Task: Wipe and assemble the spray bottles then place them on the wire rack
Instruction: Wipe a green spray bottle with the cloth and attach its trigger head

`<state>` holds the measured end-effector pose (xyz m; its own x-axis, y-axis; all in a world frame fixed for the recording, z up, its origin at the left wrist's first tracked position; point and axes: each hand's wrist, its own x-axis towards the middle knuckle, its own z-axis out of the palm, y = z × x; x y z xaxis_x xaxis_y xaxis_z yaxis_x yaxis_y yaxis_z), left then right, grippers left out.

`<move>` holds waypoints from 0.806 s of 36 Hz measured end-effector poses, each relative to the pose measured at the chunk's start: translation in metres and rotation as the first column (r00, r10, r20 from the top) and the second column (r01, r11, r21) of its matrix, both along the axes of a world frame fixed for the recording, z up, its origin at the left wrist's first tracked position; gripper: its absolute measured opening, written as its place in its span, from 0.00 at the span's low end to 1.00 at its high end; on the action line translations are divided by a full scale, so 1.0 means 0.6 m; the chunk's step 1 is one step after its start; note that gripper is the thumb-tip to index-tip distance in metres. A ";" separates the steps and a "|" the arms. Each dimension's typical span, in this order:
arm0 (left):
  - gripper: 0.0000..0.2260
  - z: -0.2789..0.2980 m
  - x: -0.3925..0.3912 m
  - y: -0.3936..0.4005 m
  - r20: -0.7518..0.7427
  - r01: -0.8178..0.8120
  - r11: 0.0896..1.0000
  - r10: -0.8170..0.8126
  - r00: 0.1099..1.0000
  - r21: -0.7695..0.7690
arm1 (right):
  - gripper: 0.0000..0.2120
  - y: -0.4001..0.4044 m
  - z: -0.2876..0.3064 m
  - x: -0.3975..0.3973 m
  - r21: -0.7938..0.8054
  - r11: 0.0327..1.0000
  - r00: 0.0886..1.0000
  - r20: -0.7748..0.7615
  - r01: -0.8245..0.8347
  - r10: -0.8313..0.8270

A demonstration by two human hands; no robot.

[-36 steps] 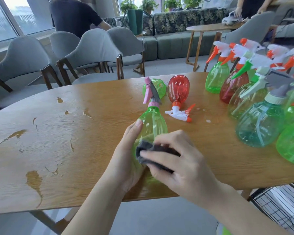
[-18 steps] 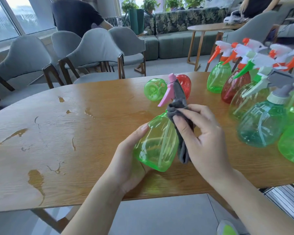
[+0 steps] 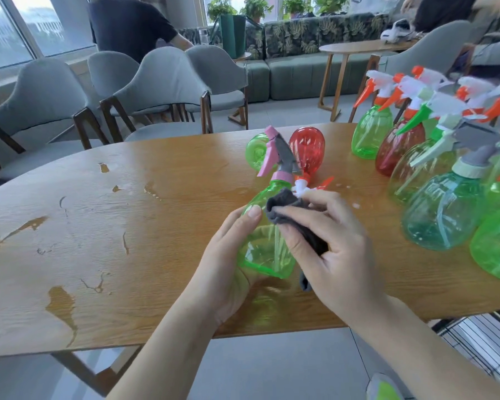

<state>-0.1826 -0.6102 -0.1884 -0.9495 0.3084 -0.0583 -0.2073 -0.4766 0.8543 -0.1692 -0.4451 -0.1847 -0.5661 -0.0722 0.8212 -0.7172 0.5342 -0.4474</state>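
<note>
The left half of the table (image 3: 98, 226) is bare wood out to its left edge, giving wide room there. Along the right edge a crowded cluster of upright spray bottles (image 3: 442, 209) blocks any pass. Toward the far edge at the middle, a red bottle (image 3: 308, 148) and a green bottle (image 3: 256, 150) lie on their sides, with a loose white-and-orange sprayer head (image 3: 303, 186) just in front. The wire rack (image 3: 479, 342) sits below the near right corner.
</note>
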 end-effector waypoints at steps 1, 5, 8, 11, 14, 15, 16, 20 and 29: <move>0.34 -0.002 -0.003 0.000 0.019 -0.033 0.999 0.032 0.999 0.015 | 0.09 -0.003 -0.003 0.004 0.043 0.999 0.999 -0.032 -0.021 0.022; 0.34 -0.006 -0.006 -0.005 0.094 -0.093 0.995 0.089 0.992 0.038 | 0.09 -0.013 -0.024 0.013 0.255 0.964 0.986 -0.125 -0.075 0.109; 0.37 -0.007 -0.005 -0.011 0.143 -0.029 0.999 0.023 0.989 0.041 | 0.09 -0.012 -0.031 0.013 0.341 0.939 0.975 -0.192 -0.041 0.112; 0.39 -0.007 -0.005 -0.013 0.152 -0.009 0.999 0.001 0.988 0.051 | 0.09 -0.006 -0.028 0.010 0.371 0.928 0.969 -0.221 -0.024 0.113; 0.31 -0.006 -0.004 -0.011 0.068 -0.037 0.998 0.034 0.997 0.041 | 0.09 0.002 -0.020 0.003 0.316 0.949 0.972 -0.219 -0.010 0.083; 0.30 -0.008 -0.006 -0.010 0.027 -0.028 0.998 0.027 0.999 0.048 | 0.10 0.004 -0.016 -0.001 0.267 0.964 0.978 -0.201 -0.002 0.058; 0.30 -0.009 -0.007 -0.010 -0.005 -0.013 0.999 0.014 1.000 0.048 | 0.10 0.007 -0.012 -0.006 0.207 0.978 0.985 -0.171 0.006 0.030; 0.27 -0.003 -0.003 -0.012 -0.015 0.059 0.998 -0.059 0.998 0.017 | 0.11 0.018 0.004 -0.022 -0.097 0.995 0.998 0.064 0.013 -0.007; 0.29 -0.001 -0.010 -0.016 0.039 0.047 0.997 -0.045 0.998 -0.056 | 0.11 -0.004 0.010 -0.007 -0.132 0.990 0.991 0.130 0.044 -0.027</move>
<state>-0.1888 -0.6201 -0.1889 -0.9312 0.3468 -0.1121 -0.2601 -0.4169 0.8709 -0.1735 -0.4474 -0.1789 -0.6669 0.0557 0.7431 -0.6316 0.4870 -0.6033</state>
